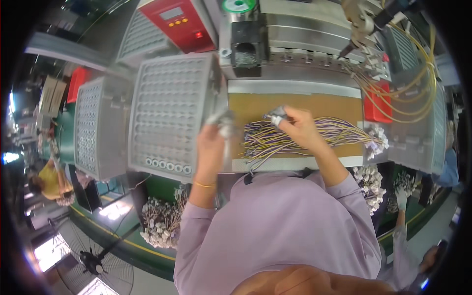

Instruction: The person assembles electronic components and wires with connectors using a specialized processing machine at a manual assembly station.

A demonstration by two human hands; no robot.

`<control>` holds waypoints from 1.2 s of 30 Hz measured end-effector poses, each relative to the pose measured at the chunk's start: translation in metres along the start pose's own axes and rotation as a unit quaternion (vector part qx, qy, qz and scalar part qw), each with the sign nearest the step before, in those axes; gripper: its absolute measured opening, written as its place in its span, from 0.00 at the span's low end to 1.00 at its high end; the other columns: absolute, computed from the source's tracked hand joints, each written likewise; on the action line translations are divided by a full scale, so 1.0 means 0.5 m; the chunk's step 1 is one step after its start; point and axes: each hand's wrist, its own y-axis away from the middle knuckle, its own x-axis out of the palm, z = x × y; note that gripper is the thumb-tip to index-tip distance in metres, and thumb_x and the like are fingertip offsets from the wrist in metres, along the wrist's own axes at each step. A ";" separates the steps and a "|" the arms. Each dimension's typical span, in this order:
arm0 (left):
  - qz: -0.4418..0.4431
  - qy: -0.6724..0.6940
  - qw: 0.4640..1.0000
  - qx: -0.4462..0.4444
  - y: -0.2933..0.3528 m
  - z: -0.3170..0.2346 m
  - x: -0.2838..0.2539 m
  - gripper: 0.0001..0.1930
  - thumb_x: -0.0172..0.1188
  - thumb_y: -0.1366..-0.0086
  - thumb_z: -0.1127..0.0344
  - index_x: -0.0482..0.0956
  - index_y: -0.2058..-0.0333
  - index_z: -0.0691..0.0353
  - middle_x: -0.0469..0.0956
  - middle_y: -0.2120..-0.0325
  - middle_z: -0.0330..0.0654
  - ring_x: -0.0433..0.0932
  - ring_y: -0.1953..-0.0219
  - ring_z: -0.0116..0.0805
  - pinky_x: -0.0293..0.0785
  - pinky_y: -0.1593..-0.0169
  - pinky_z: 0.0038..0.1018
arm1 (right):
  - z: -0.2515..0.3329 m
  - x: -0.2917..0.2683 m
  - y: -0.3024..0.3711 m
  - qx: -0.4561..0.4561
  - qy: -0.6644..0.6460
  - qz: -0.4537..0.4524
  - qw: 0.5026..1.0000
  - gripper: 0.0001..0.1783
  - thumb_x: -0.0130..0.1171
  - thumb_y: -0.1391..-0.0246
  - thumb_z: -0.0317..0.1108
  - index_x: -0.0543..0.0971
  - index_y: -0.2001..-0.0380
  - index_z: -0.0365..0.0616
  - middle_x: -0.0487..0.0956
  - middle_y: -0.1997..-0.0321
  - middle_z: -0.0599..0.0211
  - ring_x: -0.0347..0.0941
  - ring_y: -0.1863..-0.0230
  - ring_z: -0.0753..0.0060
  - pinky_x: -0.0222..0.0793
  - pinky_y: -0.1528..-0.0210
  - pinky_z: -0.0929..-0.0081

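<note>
My left hand (211, 144), smeared by motion, is at the right edge of a pale plastic tray (169, 105) with rows of round wells. White covers seem to wrap its fingertips; whether it holds anything is hidden by the blur. My right hand (300, 127) is closed in a pinch over the upper left part of a wire bundle (314, 135). Grey and white covers sit on its fingers, and a small dark end shows at the tips, too small to name. The yellow, white and purple wires run right to white connectors (376, 141).
The bundle lies on a brown board (295, 102). Behind it stand a solder spool (239, 6), a black holder (246, 51) and a red control box (182, 24). A metal tip (348, 50) and looping yellow tubes (423, 73) hang at right. More connector bunches (162, 221) sit below.
</note>
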 end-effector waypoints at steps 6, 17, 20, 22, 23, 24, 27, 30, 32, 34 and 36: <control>0.110 0.038 0.993 -0.027 -0.002 0.026 0.118 0.21 0.55 0.44 0.76 0.65 0.51 0.70 0.72 0.61 0.43 0.72 0.65 0.27 0.72 0.70 0.18 | 0.023 -0.025 0.025 -0.012 -0.079 -0.038 0.996 0.04 0.55 0.56 0.25 0.73 0.75 0.36 0.71 0.80 0.75 0.63 0.78 0.89 0.61 0.76 0.86; 0.117 0.024 0.992 0.031 -0.002 0.033 0.142 0.17 0.55 0.45 0.78 0.69 0.55 0.71 0.72 0.60 0.43 0.72 0.64 0.27 0.73 0.68 0.18 | 0.007 -0.045 0.028 -0.035 -0.068 -0.040 0.996 0.04 0.53 0.62 0.22 0.73 0.78 0.36 0.71 0.83 0.74 0.62 0.79 0.88 0.60 0.79 0.85; 0.120 -0.036 0.989 0.076 -0.007 0.038 0.136 0.15 0.55 0.46 0.79 0.72 0.58 0.71 0.72 0.59 0.44 0.72 0.64 0.26 0.72 0.68 0.18 | 0.033 -0.059 0.027 -0.064 -0.006 -0.018 0.998 0.03 0.53 0.62 0.22 0.73 0.79 0.36 0.72 0.82 0.74 0.64 0.79 0.87 0.61 0.78 0.86; 0.106 -0.028 0.993 0.041 -0.011 0.035 0.141 0.13 0.55 0.45 0.78 0.73 0.59 0.70 0.72 0.59 0.44 0.72 0.66 0.26 0.71 0.69 0.18 | 0.050 -0.058 0.024 -0.016 0.009 0.026 0.999 0.03 0.51 0.61 0.22 0.73 0.78 0.35 0.72 0.81 0.73 0.66 0.77 0.86 0.63 0.75 0.86; 0.091 -0.021 0.996 0.007 -0.013 0.033 0.143 0.12 0.55 0.45 0.78 0.74 0.60 0.69 0.73 0.60 0.44 0.73 0.67 0.25 0.71 0.70 0.19 | 0.046 -0.049 0.024 -0.016 0.009 0.025 1.000 0.03 0.51 0.61 0.22 0.73 0.78 0.35 0.72 0.81 0.73 0.66 0.77 0.86 0.63 0.75 0.86; 0.092 -0.021 0.995 0.008 -0.017 0.036 0.144 0.12 0.55 0.45 0.78 0.74 0.60 0.69 0.73 0.60 0.44 0.73 0.67 0.25 0.71 0.70 0.19 | 0.034 -0.037 0.025 0.012 -0.079 0.014 0.997 0.04 0.51 0.60 0.21 0.73 0.76 0.35 0.73 0.80 0.72 0.67 0.76 0.85 0.63 0.74 0.86; 0.100 0.126 0.982 -0.100 -0.029 0.042 0.147 0.12 0.53 0.43 0.75 0.73 0.59 0.68 0.74 0.63 0.43 0.72 0.71 0.26 0.69 0.72 0.19 | 0.011 -0.026 0.026 0.036 -0.175 -0.009 0.984 0.05 0.50 0.57 0.21 0.73 0.72 0.34 0.74 0.77 0.71 0.68 0.75 0.83 0.65 0.71 0.84; 0.104 0.207 0.968 -0.093 -0.038 0.037 0.157 0.13 0.51 0.41 0.72 0.71 0.56 0.67 0.74 0.65 0.42 0.72 0.73 0.28 0.69 0.73 0.20 | 0.009 -0.037 0.021 0.011 -0.156 -0.006 0.988 0.07 0.49 0.54 0.22 0.72 0.69 0.34 0.74 0.75 0.70 0.69 0.74 0.82 0.66 0.70 0.83; 0.160 0.188 0.964 -0.101 -0.040 0.027 0.160 0.15 0.50 0.41 0.73 0.68 0.53 0.66 0.73 0.63 0.42 0.72 0.72 0.28 0.69 0.72 0.20 | 0.017 -0.045 0.019 -0.009 -0.126 0.005 0.992 0.07 0.49 0.53 0.23 0.72 0.68 0.34 0.74 0.74 0.70 0.70 0.74 0.81 0.66 0.69 0.82; 0.182 0.212 0.955 -0.102 -0.043 0.033 0.176 0.16 0.49 0.40 0.72 0.68 0.52 0.66 0.72 0.63 0.42 0.72 0.70 0.28 0.69 0.71 0.21 | 0.021 -0.051 0.019 0.053 -0.208 -0.014 0.977 0.08 0.49 0.54 0.25 0.73 0.69 0.35 0.74 0.75 0.69 0.70 0.74 0.82 0.66 0.72 0.84; 0.202 0.235 0.945 -0.104 -0.048 0.039 0.191 0.16 0.48 0.39 0.72 0.67 0.52 0.65 0.72 0.62 0.41 0.72 0.69 0.28 0.70 0.70 0.22 | 0.018 -0.068 0.019 0.046 -0.162 -0.092 0.981 0.07 0.49 0.55 0.25 0.74 0.70 0.36 0.74 0.76 0.69 0.69 0.76 0.82 0.65 0.74 0.84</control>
